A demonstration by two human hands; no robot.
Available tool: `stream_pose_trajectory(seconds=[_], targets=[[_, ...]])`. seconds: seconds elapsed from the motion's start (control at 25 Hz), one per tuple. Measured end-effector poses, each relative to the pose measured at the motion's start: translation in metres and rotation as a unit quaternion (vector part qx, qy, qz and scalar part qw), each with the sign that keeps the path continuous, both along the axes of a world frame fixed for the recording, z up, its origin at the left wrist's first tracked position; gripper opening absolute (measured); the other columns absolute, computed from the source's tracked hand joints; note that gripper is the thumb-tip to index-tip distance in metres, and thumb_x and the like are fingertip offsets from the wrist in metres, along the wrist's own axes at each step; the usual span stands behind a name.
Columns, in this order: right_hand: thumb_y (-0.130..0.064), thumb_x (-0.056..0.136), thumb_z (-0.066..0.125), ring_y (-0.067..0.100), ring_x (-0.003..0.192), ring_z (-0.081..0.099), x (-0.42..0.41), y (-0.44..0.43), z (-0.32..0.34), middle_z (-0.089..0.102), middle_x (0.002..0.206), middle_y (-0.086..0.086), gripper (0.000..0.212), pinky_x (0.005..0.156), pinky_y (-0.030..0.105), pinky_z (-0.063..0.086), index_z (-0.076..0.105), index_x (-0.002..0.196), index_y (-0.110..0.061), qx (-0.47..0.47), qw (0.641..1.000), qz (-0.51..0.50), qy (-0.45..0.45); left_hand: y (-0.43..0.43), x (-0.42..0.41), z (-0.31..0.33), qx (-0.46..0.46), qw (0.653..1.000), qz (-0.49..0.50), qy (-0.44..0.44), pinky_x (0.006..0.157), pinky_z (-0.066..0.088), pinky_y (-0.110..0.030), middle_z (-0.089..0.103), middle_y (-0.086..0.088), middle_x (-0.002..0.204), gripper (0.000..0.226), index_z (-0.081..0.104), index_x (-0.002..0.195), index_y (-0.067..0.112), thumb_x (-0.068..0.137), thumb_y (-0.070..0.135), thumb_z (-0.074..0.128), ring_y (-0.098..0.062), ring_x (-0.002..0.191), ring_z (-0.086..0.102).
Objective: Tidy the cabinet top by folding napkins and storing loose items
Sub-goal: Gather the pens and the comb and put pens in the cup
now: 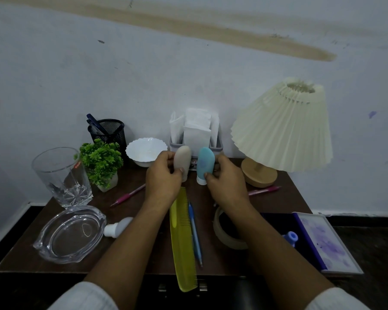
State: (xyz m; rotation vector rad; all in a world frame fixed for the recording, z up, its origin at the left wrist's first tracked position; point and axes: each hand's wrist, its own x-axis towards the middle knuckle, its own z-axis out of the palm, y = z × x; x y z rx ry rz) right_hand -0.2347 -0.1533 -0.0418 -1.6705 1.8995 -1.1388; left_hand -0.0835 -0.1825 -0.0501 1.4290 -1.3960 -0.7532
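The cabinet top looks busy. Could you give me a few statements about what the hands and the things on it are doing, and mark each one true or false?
1. The left hand holds a beige bottle. True.
2. The right hand holds a pink pen. False: it holds a blue bottle; a pink pen lies on the cabinet top.
3. The yellow comb stands in the black mesh cup. False: it lies flat, beside a blue pen.
4. White napkins stand in a holder by the wall. True.
5. The lamp is right of the napkins. True.

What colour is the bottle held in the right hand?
Light blue bottle with a white cap, in the right hand; head view.
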Motion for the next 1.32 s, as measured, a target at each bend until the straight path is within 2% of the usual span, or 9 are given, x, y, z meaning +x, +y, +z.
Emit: stream_pose_trajectory(seconds=[0.32,0.48,0.56,0.68,0.8,0.96,1.16,1.24,1.32], targets=[[-0.02,0.089,0.073,0.021,0.122,0.062,-0.004,0.003,0.003,0.061,0.136,0.005,0.059,0.093,0.038,0.058,0.045,0.141,-0.018,-0.002,1.0,0.018,-0.008,0.003,0.009,0.006,0.007,1.0,-0.011,-0.025,0.089,0.057,-0.034,0.07,0.0,0.119,0.041,0.061,0.126,0.02,0.088,0.008,0.071,-0.018,0.108,0.066],[-0.029,0.086,0.077,0.017,0.116,0.061,-0.007,0.014,0.01,0.059,0.13,0.001,0.065,0.077,0.023,0.054,0.041,0.139,-0.02,0.02,0.999,0.04,0.026,0.011,0.017,0.02,-0.005,0.999,-0.022,-0.039,0.099,0.054,-0.04,0.067,-0.003,0.128,0.052,0.056,0.136,0.019,0.088,0.008,0.071,-0.019,0.117,0.063],[-0.034,0.084,0.079,0.014,0.111,0.06,-0.009,0.025,0.015,0.058,0.126,-0.002,0.064,0.078,0.025,0.055,0.042,0.135,-0.022,0.02,0.998,0.053,0.037,0.021,0.023,0.031,-0.026,0.998,-0.023,-0.054,0.098,0.053,-0.035,0.067,-0.003,0.126,0.052,0.056,0.136,0.02,0.088,0.009,0.071,-0.017,0.116,0.063],[-0.035,0.086,0.076,0.013,0.112,0.054,-0.012,0.049,0.025,0.054,0.127,-0.002,0.062,0.085,0.026,0.047,0.044,0.137,-0.021,0.019,0.993,0.057,0.103,0.042,0.035,0.05,-0.059,0.992,-0.036,-0.105,0.093,0.051,-0.027,0.069,0.001,0.119,0.044,0.063,0.129,0.022,0.087,0.013,0.073,-0.012,0.108,0.064],[-0.035,0.089,0.071,0.015,0.119,0.053,-0.003,0.079,0.036,0.056,0.13,-0.001,0.053,0.091,0.029,0.046,0.052,0.137,-0.022,-0.022,0.976,0.087,0.199,0.069,0.052,0.063,-0.073,0.981,-0.064,-0.166,0.089,0.054,-0.027,0.072,0.008,0.108,0.032,0.07,0.117,0.024,0.086,0.014,0.074,-0.007,0.098,0.066],[-0.038,0.092,0.067,0.014,0.113,0.056,0.024,0.104,0.041,0.06,0.122,-0.006,0.04,0.094,0.037,0.051,0.059,0.129,-0.026,0.001,0.952,0.188,0.241,0.097,0.087,0.073,-0.066,0.966,-0.084,-0.237,0.075,0.044,-0.008,0.073,0.01,0.099,0.022,0.074,0.108,0.021,0.088,0.012,0.072,-0.001,0.087,0.063],[-0.037,0.089,0.069,0.018,0.102,0.06,0.056,0.102,0.038,0.063,0.111,-0.002,0.033,0.085,0.039,0.053,0.061,0.118,-0.022,0.028,0.944,0.229,0.236,0.123,0.131,0.064,-0.016,0.962,-0.064,-0.266,0.079,0.051,-0.021,0.071,0.013,0.097,0.021,0.072,0.103,0.028,0.087,0.015,0.073,0.002,0.086,0.063],[-0.03,0.09,0.066,0.024,0.101,0.063,0.059,0.094,0.039,0.064,0.11,0.003,0.027,0.081,0.04,0.055,0.06,0.114,-0.019,0.062,0.933,0.186,0.301,0.129,0.141,0.056,-0.005,0.956,-0.06,-0.287,0.079,0.051,-0.024,0.073,0.009,0.102,0.022,0.073,0.106,0.027,0.086,0.017,0.074,-0.003,0.088,0.064],[-0.023,0.09,0.062,0.027,0.097,0.065,0.056,0.089,0.038,0.066,0.106,0.005,0.016,0.073,0.039,0.054,0.06,0.105,-0.019,0.091,0.903,0.135,0.397,0.132,0.145,0.053,0.0,0.953,-0.058,-0.297,0.076,0.047,-0.022,0.073,0.007,0.106,0.023,0.073,0.109,0.025,0.087,0.018,0.074,-0.006,0.088,0.063]])
